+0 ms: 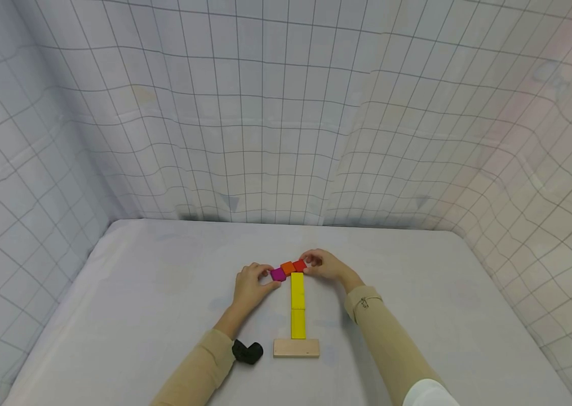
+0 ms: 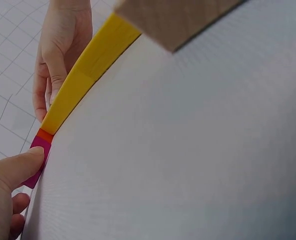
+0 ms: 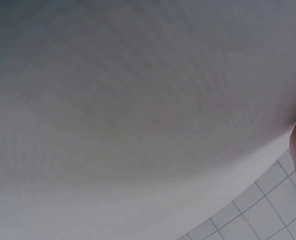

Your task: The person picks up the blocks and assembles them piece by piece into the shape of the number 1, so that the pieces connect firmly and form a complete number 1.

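Observation:
In the head view a purple block [image 1: 278,274], an orange block [image 1: 288,268] and a red block [image 1: 300,265] lie in a slanted row. My left hand [image 1: 252,286] pinches the purple block; its thumb presses against that block in the left wrist view. On the other end, my right hand [image 1: 327,265] holds the red block between thumb and fingers. Two yellow blocks [image 1: 298,305] stretch end to end from the row toward a plain wooden block [image 1: 296,348] laid crosswise. The right wrist view catches only a bit of the right hand at its edge.
A black object [image 1: 247,352], perhaps a wrist strap or camera, sits beside the left sleeve. White cloth covers the table [image 1: 154,316]. Grid-patterned curtains [image 1: 275,113] hang behind the table and along both sides.

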The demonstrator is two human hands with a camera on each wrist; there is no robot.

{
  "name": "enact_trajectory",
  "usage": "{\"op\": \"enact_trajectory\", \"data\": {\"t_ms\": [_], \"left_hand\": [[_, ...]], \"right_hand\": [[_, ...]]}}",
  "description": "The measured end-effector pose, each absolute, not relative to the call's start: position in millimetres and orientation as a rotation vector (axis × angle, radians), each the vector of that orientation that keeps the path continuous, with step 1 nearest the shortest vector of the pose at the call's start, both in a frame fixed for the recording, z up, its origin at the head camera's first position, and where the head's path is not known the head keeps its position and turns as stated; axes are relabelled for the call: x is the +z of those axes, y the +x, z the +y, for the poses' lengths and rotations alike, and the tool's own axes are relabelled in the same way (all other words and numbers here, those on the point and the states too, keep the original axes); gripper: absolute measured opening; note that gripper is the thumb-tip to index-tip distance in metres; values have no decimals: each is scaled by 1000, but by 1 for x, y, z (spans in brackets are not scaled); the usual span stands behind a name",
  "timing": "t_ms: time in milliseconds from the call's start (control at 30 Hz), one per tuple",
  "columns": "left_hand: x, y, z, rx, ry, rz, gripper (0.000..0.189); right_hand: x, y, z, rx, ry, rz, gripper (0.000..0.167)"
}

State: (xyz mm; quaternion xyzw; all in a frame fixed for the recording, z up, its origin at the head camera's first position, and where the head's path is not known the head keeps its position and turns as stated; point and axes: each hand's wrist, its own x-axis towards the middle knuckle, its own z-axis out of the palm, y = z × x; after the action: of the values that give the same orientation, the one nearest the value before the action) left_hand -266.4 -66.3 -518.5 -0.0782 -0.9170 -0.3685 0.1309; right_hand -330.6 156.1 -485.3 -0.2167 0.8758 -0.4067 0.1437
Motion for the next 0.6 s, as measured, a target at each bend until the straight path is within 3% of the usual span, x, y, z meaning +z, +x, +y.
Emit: {"op": "enact_trajectory", "data": {"t_ms": [300,600], "left_hand": [[-518,-265,-66,-1026,-240,-2650,35],[-519,-266,-67,-1022,-246,-2651,36]], "right_hand": [[-487,-331,157,-1176,-625,2522,30],[-457,-314,151,-1173,-665,2482,30]]}}
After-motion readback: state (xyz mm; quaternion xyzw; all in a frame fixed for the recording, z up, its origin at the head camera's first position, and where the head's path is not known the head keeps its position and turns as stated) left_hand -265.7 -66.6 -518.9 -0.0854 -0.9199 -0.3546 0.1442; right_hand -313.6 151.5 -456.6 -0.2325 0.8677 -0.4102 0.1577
